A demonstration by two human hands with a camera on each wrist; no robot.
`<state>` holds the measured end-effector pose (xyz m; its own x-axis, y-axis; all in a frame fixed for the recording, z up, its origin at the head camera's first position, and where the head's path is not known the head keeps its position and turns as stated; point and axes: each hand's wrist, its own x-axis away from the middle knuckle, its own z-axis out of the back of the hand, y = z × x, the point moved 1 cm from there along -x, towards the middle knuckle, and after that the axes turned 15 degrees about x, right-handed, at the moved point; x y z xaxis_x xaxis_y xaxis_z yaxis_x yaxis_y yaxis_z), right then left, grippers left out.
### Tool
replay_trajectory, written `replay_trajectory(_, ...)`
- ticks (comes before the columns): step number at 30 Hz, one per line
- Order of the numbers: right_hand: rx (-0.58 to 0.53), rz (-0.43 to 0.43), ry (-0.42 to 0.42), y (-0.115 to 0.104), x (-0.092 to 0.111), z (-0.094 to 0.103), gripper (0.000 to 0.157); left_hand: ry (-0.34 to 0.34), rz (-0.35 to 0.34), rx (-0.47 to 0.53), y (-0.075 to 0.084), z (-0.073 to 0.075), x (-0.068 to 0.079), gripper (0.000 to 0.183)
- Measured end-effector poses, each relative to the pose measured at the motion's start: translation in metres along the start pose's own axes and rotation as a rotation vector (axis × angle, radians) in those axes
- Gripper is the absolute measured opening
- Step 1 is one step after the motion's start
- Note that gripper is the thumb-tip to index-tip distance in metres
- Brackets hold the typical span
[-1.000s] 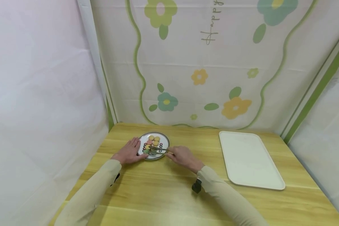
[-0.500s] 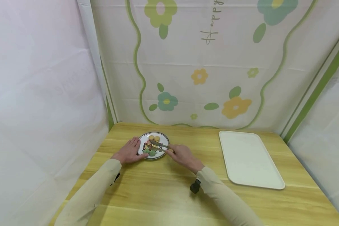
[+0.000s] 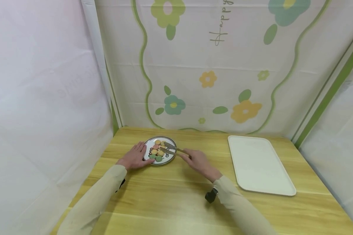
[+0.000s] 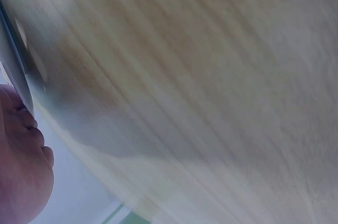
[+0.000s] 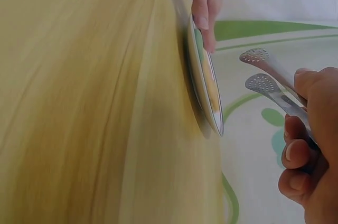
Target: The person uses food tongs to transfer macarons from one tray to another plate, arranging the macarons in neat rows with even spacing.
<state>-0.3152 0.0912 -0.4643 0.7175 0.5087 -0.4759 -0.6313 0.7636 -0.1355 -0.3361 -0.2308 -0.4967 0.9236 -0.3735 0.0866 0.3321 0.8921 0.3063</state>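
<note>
Near the back left of the table, my left hand (image 3: 134, 157) rests on the left rim of a round white plate (image 3: 166, 160), fingers straight and thumb along the near rim. Macarons lie on the plate: green ones (image 3: 159, 158) at the near side, a pink one (image 3: 156, 147) and several yellow ones (image 3: 157, 142) behind. My right hand (image 3: 200, 162) grips metal tongs (image 3: 167, 151) with perforated ends. Those ends are spread apart above the plate's right half, with nothing between them in the right wrist view. The tongs partly cover some yellow macarons in the head view.
A white rectangular tray (image 3: 260, 164) lies at the right of the wooden table (image 3: 176, 202). Behind stands a flower-printed cloth wall (image 3: 191, 58), with white cloth (image 3: 47, 98) along the left side too.
The tongs have risen from the near-side green macarons and shifted back and right, their ends spreading. The right green macaron, mostly covered before, now shows. My left hand has stayed on the rim.
</note>
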Motion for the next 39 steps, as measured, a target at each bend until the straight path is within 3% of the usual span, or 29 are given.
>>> replay_trajectory(13,0.019,-0.086,0.045,0.039,0.034,0.028,0.018,0.004,-0.011,0.003,0.005,-0.001,0.000,0.103)
replay_trajectory(21,-0.003,-0.132,0.023,0.059,0.050,0.041,0.025,0.001,0.005,0.017,0.000,-0.001,0.002,0.104)
replay_trajectory(33,0.145,-0.161,0.178,0.106,0.081,0.065,0.014,0.011,-0.006,0.006,0.000,0.001,0.003,0.104)
replay_trajectory(39,0.185,-0.228,0.196,0.129,0.101,0.077,0.010,0.003,-0.004,0.010,0.003,0.001,0.003,0.104)
